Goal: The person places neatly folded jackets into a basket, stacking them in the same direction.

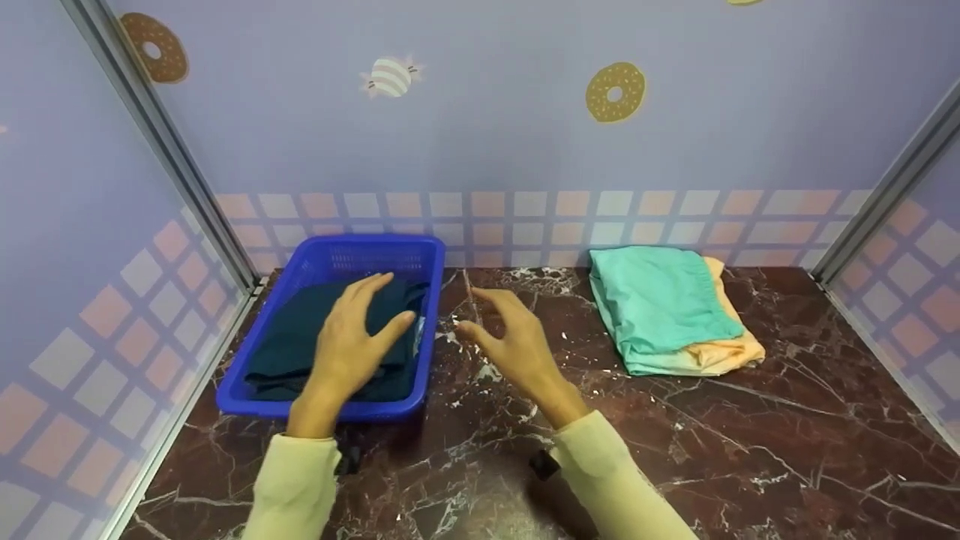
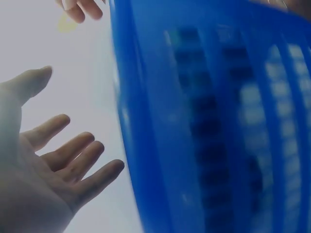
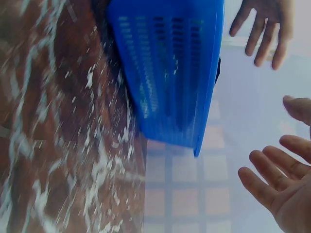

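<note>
A blue plastic basket (image 1: 433, 330) stands at the left of the marble-patterned table, with folded dark teal cloth (image 1: 300, 330) lying inside. Over the cloth hovers my left hand (image 1: 349, 345), its fingers spread and nothing in them. My right hand (image 1: 517, 341) is in the air just right of the basket, thumb and fingers apart, also holding nothing. In the left wrist view the left fingers (image 2: 82, 145) show beside the basket's slotted wall (image 2: 160, 121). The right wrist view shows the right hand (image 3: 286, 179) apart from the basket (image 3: 170, 73).
A folded turquoise garment (image 1: 660, 300) with a peach-orange part (image 1: 739, 352) lies at the back right of the table (image 1: 675, 450). Patterned wall panels (image 1: 510, 135) close off the back and both sides.
</note>
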A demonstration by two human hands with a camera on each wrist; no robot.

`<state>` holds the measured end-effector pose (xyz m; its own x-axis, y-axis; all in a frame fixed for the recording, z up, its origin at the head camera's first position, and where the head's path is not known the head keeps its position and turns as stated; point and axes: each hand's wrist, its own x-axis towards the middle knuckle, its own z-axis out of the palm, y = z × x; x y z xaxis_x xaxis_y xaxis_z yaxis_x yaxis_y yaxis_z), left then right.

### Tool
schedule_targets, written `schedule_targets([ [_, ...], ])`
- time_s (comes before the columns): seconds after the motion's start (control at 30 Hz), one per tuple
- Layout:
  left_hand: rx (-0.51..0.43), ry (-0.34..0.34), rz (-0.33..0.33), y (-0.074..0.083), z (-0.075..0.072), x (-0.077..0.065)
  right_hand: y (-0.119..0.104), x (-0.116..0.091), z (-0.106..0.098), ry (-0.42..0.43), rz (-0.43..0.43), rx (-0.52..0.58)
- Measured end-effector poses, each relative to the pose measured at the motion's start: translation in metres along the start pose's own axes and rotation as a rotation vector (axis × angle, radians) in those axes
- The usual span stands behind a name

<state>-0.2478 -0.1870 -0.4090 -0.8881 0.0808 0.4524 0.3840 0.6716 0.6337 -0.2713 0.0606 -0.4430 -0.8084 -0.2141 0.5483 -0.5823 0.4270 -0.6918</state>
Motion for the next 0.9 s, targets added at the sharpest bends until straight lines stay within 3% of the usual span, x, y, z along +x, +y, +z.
schedule_targets([
  [0.17,-0.092,0.009,0.033,0.016,0.023,0.002,0.014,-0.008,-0.017,0.063,-0.017,0.001],
  [0.43,-0.186,-0.007,0.036,0.034,0.063,0.004,0.034,-0.016,-0.044,0.11,0.067,0.03],
  [0.6,-0.221,-0.001,0.082,0.043,0.089,0.01,0.046,-0.017,-0.061,0.141,0.081,0.071],
  [0.9,-0.244,-0.043,0.087,0.055,0.127,0.02,0.064,-0.017,-0.095,0.172,0.126,0.042],
])
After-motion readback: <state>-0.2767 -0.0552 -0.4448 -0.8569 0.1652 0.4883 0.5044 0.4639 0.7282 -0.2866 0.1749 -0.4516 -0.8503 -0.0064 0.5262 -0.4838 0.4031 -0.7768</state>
